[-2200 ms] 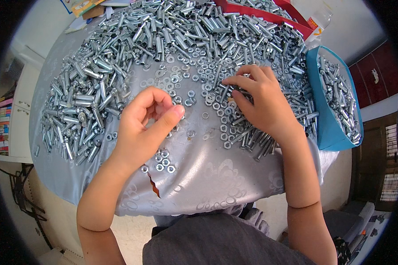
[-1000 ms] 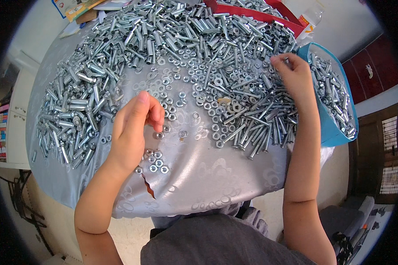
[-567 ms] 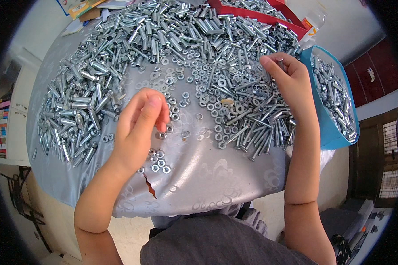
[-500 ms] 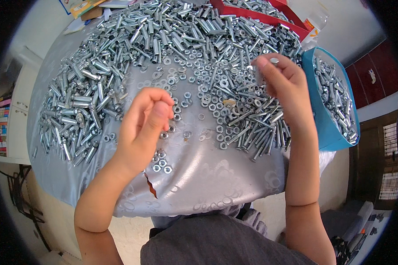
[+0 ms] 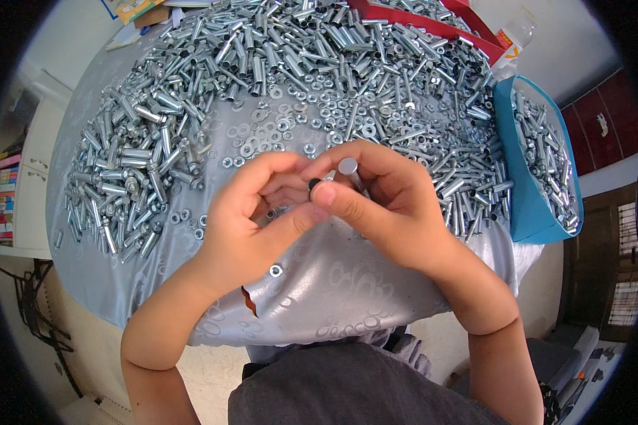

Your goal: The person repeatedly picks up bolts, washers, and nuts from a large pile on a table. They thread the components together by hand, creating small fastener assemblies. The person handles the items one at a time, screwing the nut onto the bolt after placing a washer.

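Your right hand (image 5: 397,223) grips one bolt (image 5: 349,166)! Your left hand (image 5: 237,230) curls close, hold unclear; one blue box (image 5: 528,205) stands rightward.

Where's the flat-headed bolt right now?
Head view, just right of centre: the flat-headed bolt is in the right hand, close to the left hand.

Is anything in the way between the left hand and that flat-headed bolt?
Yes. The bolt is in the right hand; a small dark-ended piece, perhaps a tube, sits at that hand's thumb tip, between the bolt and the left hand.
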The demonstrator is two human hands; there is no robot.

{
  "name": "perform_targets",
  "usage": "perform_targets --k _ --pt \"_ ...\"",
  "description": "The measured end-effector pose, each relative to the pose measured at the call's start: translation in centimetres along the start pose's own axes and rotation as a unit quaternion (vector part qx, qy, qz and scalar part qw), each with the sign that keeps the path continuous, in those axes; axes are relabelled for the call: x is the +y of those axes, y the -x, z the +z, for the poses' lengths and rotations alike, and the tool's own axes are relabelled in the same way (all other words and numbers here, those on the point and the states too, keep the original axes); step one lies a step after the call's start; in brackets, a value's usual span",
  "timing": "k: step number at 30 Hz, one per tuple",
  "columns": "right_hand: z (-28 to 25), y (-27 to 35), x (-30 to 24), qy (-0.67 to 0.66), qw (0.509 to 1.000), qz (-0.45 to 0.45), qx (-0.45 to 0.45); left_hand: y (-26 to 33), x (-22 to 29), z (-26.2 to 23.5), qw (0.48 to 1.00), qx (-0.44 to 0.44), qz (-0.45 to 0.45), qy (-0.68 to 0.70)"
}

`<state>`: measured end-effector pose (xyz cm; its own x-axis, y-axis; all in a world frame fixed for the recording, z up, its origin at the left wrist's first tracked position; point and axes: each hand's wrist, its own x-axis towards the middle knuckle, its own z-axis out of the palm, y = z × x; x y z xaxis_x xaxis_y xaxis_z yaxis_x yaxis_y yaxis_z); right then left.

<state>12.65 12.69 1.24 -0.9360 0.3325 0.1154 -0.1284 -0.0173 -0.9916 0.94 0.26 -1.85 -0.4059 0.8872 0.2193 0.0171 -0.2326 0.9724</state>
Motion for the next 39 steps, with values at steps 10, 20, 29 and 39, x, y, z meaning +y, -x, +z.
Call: perform_targets --k 10,20,29,39 --pt "-1.3 -0.3 0.3 0.127 0.972 -0.17 0.104 -0.6 0.4 0.0 0.936 0.011 0.134 -0.324" --pt "-0.9 -0.3 1.0 0.188 0.949 -0.236 0.093 -0.3 0.4 0.3 0.952 0.006 0.107 -0.288" --pt "-1.2 -0.4 0.6 0.235 0.932 -0.263 0.089 -0.2 0.1 -0.1 0.96 0.018 0.091 -0.262" --pt "-0.8 -0.4 1.0 0.309 0.936 -0.166 -0.007 -0.5 1.6 -0.1 0.997 0.072 -0.005 -0.02"
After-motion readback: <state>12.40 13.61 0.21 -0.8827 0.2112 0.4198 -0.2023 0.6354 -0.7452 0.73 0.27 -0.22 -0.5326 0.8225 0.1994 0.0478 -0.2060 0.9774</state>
